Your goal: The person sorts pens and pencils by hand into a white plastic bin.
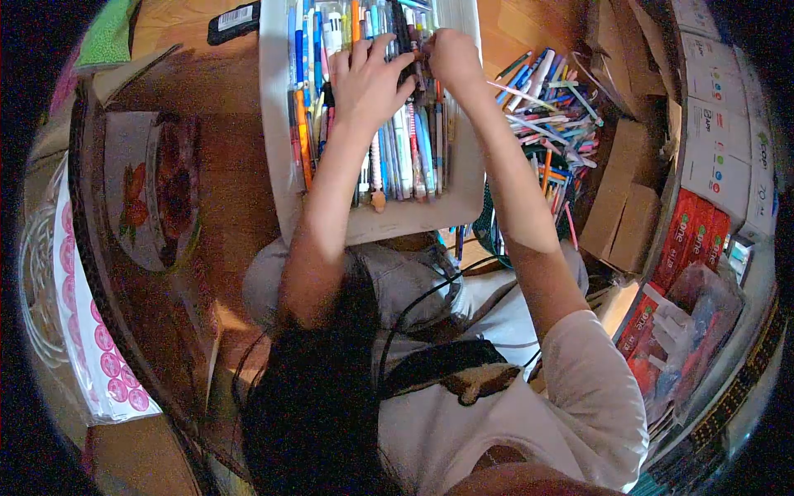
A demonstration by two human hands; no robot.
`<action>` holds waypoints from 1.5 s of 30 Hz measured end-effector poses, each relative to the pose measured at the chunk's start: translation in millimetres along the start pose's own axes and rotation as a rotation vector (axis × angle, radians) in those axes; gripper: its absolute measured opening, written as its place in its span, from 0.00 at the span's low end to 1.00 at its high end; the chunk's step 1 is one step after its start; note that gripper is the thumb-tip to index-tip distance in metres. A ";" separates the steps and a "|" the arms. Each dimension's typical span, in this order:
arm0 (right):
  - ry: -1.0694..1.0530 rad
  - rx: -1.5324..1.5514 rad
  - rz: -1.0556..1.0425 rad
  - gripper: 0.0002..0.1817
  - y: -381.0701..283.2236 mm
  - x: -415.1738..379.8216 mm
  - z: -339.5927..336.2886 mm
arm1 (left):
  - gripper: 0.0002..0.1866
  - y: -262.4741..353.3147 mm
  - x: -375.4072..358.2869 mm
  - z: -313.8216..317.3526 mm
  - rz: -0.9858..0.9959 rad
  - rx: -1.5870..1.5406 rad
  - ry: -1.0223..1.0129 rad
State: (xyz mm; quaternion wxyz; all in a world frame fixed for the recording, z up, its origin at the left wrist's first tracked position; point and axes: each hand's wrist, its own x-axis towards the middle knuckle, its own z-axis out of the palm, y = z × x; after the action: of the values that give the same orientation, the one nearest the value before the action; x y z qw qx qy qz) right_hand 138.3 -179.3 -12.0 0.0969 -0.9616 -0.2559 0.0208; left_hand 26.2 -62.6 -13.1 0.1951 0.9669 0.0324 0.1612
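A white tray [372, 225] full of pens and markers [401, 153] stands in front of the body, at the top middle of the head view. My left hand [366, 81] lies over the pens with its fingers spread, palm down. Close to the tray's right side, my right hand [452, 59] has its fingers bent together over the pens; whatever they hold, if anything, is hidden. The pens lie lengthwise in rows, side by side.
A loose heap of pens [554, 116] lies on the wooden floor to the right. Cardboard [633, 198] and red and white boxes [715, 149] stand farther right. A black object with a label [234, 22] is left of the tray.
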 end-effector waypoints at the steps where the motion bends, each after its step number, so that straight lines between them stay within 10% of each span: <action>1: 0.017 0.016 0.006 0.11 1.5 -1.5 1.2 | 0.19 1.3 -0.2 -0.7 0.002 -0.029 0.012; 12: 0.238 0.221 -0.116 0.09 -1.7 -99.5 -97.8 | 0.17 4.5 0.2 1.0 0.152 -0.044 -0.022; 20: 0.267 0.589 0.588 0.09 97.2 -301.8 -124.8 | 0.11 33.4 9.8 -28.2 0.323 -0.107 0.221; 26: 0.493 0.936 0.739 0.11 129.4 -342.6 -82.2 | 0.12 153.4 -44.6 -17.8 0.074 -0.595 -0.260; 30: 0.493 0.960 0.713 0.13 135.2 -347.1 -84.6 | 0.22 239.5 -77.1 -0.2 -0.012 -0.231 -0.711; 36: 0.528 0.932 0.709 0.14 153.0 -351.5 -79.9 | 0.26 274.1 -109.3 56.2 -0.178 -0.240 -0.409; 45: 0.575 1.084 0.581 0.12 155.1 -343.5 -62.0 | 0.21 272.7 -107.9 62.1 -0.257 -0.250 -0.480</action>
State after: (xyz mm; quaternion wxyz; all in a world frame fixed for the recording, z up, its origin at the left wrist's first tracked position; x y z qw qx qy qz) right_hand -78.6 -492.5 15.0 0.6199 -0.7741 0.0956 -0.0853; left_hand -55.8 -350.3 6.2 0.3334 0.9339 0.0873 -0.0954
